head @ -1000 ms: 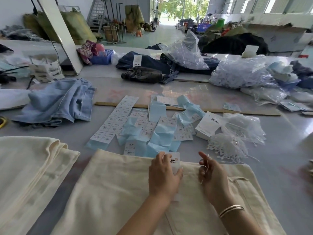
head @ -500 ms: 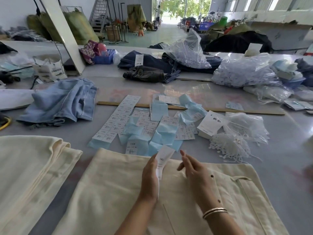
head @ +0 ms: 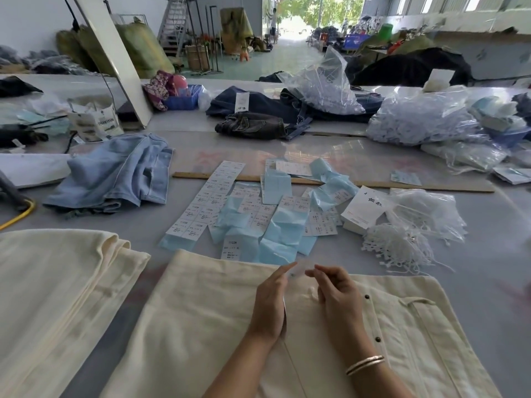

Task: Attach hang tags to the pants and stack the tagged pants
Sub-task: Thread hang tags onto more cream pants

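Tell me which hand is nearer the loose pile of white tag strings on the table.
Right. The right hand is over the cream pants, just below-left of the pile of white tag strings; the left hand sits farther left, beyond it.

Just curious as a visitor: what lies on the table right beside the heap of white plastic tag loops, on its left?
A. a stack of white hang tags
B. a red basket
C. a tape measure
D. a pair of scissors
A: a stack of white hang tags sits just left of the white plastic tag loops.
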Tool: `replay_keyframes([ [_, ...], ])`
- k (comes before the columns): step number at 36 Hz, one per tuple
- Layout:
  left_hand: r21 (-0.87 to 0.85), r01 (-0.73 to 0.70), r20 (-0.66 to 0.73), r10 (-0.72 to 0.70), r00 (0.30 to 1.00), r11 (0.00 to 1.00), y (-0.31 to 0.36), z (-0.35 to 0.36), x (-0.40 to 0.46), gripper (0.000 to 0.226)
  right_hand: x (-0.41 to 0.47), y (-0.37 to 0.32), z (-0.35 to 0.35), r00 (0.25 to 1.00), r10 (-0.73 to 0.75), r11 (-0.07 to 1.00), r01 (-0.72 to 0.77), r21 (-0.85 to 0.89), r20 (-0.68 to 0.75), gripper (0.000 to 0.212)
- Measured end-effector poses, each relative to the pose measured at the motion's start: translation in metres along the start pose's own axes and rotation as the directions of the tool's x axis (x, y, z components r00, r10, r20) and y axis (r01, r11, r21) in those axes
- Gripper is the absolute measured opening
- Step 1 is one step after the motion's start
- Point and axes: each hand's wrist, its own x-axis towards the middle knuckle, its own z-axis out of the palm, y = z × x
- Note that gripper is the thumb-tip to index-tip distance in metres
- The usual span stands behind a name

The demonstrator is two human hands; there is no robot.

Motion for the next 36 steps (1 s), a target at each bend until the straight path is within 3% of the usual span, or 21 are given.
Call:
replay_keyframes([
  [8, -0.001, -0.052, 0.098, 0.052, 0.994, 0.999, 0.002, 0.000, -0.004, 0.042, -0.003, -0.007, -0.002, 0.995, -0.020, 0.996, 0.011, 0.088, 0.094, 0.015],
  [12, 0.104, -0.119, 0.149, 0.103, 0.983, 0.987, 0.006, 0.004, -0.007, 0.036, -0.002, -0.005, -0.005, 0.996, -0.005, 0.991, -0.007, 0.137, 0.088, 0.019],
  [16, 0.224, -0.138, 0.102, 0.118, 0.988, 0.965, 0.003, 0.005, -0.006, 0.030, 0.000, -0.003, -0.009, 0.997, -0.008, 0.992, -0.002, 0.126, 0.081, 0.024],
  [24, 0.225, -0.134, -0.081, 0.155, 0.985, 0.965, 0.001, 0.003, -0.002, 0.013, -0.001, 0.001, -0.008, 0.990, -0.041, 0.999, 0.035, 0.041, 0.137, 0.037],
  [36, 0.178, -0.138, -0.087, 0.156, 0.984, 0.974, 0.003, 0.004, -0.003, 0.017, -0.006, 0.001, 0.000, 0.976, -0.178, 0.967, 0.197, -0.162, 0.123, 0.028],
])
